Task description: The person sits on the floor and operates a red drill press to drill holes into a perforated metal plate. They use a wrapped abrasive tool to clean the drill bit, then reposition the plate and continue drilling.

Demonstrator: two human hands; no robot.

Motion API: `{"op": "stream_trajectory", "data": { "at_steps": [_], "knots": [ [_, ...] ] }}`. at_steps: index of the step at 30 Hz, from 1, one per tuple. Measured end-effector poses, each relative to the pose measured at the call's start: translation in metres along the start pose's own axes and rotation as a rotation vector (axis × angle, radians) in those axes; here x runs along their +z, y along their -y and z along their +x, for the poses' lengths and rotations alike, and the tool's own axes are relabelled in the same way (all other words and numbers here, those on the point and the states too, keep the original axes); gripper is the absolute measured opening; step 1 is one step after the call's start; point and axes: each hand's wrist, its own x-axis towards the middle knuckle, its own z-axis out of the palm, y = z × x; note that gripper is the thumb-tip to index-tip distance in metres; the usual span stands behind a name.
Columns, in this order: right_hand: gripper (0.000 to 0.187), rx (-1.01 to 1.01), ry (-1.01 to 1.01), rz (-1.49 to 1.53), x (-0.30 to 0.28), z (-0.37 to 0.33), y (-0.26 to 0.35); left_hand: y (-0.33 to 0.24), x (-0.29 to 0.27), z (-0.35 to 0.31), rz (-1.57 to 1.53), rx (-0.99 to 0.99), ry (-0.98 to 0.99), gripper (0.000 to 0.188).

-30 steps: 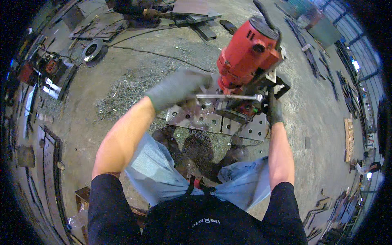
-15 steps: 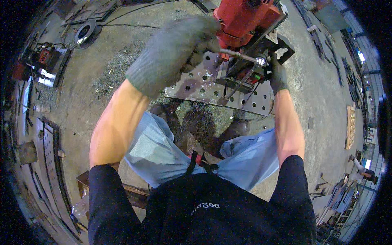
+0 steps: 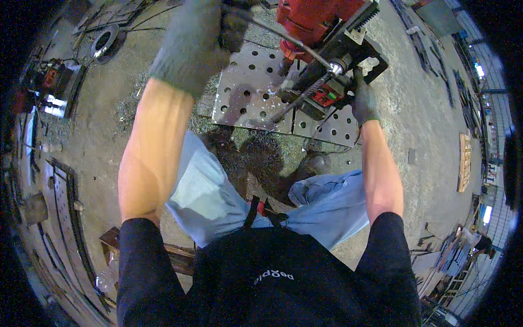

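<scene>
A red-and-black magnetic drill stands over a grey steel plate with rows of round holes. My left hand, in a grey knit glove, is closed around the outer end of a long metal feed lever. That lever runs to a shiny hub on the drill's side; a second lever points down toward the plate. On the right, my gloved right hand grips the machine's black frame beside a small panel with a green switch. Its fingers are partly hidden by the frame.
Metal shavings lie on the floor between my feet. A cable trails by the plate's near edge. A metal ring and another red machine sit at the left. A wooden pallet and a person are at the far right.
My left hand has swung up and left, carrying the lever's end away from the drill body. More of the perforated plate shows. My right hand stays at the frame.
</scene>
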Motion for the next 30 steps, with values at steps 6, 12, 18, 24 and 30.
{"op": "stream_trajectory", "data": {
  "at_steps": [6, 12, 18, 24, 30],
  "knots": [
    [0.068, -0.095, 0.0, -0.232, 0.017, 0.011, 0.004, -0.028, 0.028, -0.009, 0.127, 0.125, -0.124, 0.029],
    [0.066, -0.197, -0.064, -0.262, 0.024, 0.033, 0.02, 0.003, 0.04, -0.047, 0.556, 0.14, 0.032, 0.023],
    [0.077, -0.19, 0.007, -0.21, 0.036, 0.065, 0.029, -0.001, 0.048, -0.038, 0.504, 0.14, -0.047, 0.018],
    [0.055, -0.016, 0.183, -0.106, 0.045, 0.031, 0.016, -0.029, -0.024, 0.038, 0.071, 0.168, -0.188, 0.026],
    [0.035, 0.064, 0.152, -0.231, 0.058, 0.025, 0.014, -0.047, 0.007, 0.007, 0.216, 0.288, -0.209, 0.021]
  ]
}}
